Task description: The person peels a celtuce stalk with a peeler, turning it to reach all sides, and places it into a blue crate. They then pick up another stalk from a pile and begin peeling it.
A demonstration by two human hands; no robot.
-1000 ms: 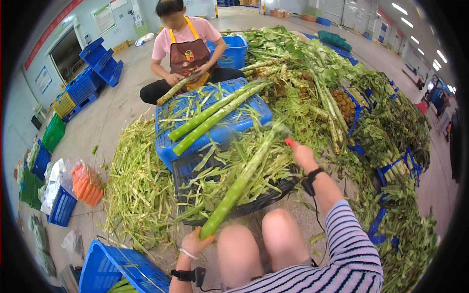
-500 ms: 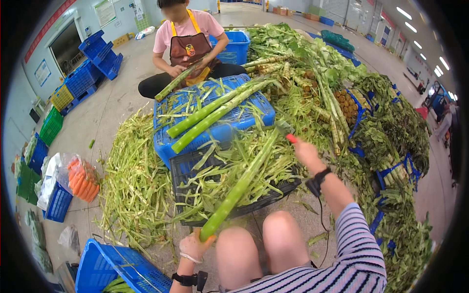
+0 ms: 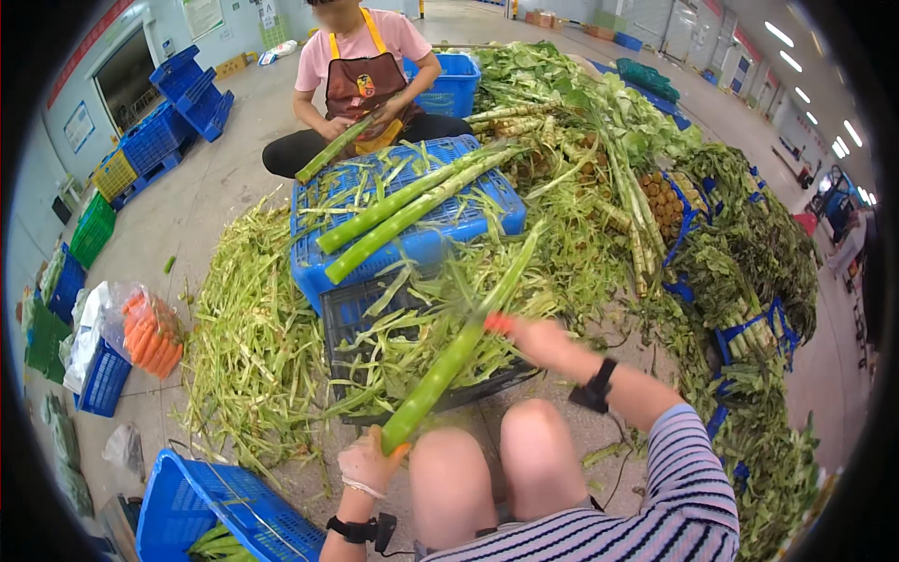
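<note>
My left hand (image 3: 365, 462), in a pale glove, grips the thick lower end of a peeled green celtuce stem (image 3: 429, 398). The stem slants up and away over a black crate (image 3: 341, 348) strewn with peel strips (image 3: 403, 361). In my right hand (image 3: 548, 343) is a peeler (image 3: 497, 323) with a red handle, its head against the stem about midway; motion blurs the blade. Beyond, two celtuce stems (image 3: 398, 239) lie on an upturned blue crate (image 3: 309, 251) among more peelings. Across from me a person (image 3: 361, 80) in a brown apron holds another stem (image 3: 330, 155).
Peelings (image 3: 248, 347) are heaped on the floor at left. A blue basket (image 3: 178, 506) with green stems stands by my left arm. Bagged carrots (image 3: 152, 337) lie farther left. Unpeeled stems (image 3: 637, 220) and leafy trimmings (image 3: 758, 244) fill the right side.
My right hand has drawn the peeler down along the stem, from near its far tip to about the middle. My left hand keeps its grip on the lower end.
</note>
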